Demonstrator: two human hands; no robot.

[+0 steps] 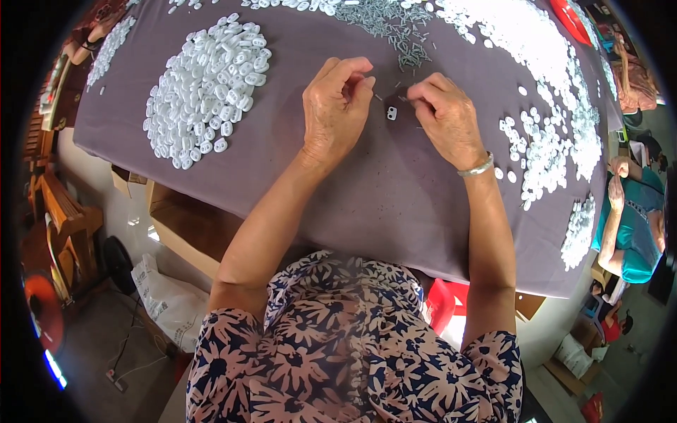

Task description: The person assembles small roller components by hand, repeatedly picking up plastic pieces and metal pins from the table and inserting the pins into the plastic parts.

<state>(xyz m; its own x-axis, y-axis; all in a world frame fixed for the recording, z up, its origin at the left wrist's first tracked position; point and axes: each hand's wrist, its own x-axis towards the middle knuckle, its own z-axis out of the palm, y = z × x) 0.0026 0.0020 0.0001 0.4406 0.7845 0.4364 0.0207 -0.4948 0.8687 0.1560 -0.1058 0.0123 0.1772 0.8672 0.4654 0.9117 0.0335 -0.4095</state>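
My left hand (336,107) hovers over the dark tablecloth with its fingers curled and thumb and forefinger drawn close together. Whatever may be between them is too small to make out. To its right, my right hand (446,111), with a bracelet at the wrist, is closed in a pinch; something tiny at its fingertips is blurred. Between the two hands lies a small white plastic piece (391,113) with two dark holes, touched by neither. A few thin grey pieces, like small springs, are scattered by the fingertips. Beyond them spreads a pile of grey spring-like pieces (412,53).
A heap of white holed pieces (208,88) covers the table's left part. More white pieces (546,151) spread along the right and far sides, near a red tray (570,21). An open cardboard box (187,225) stands below the front edge. Other people (631,218) sit around.
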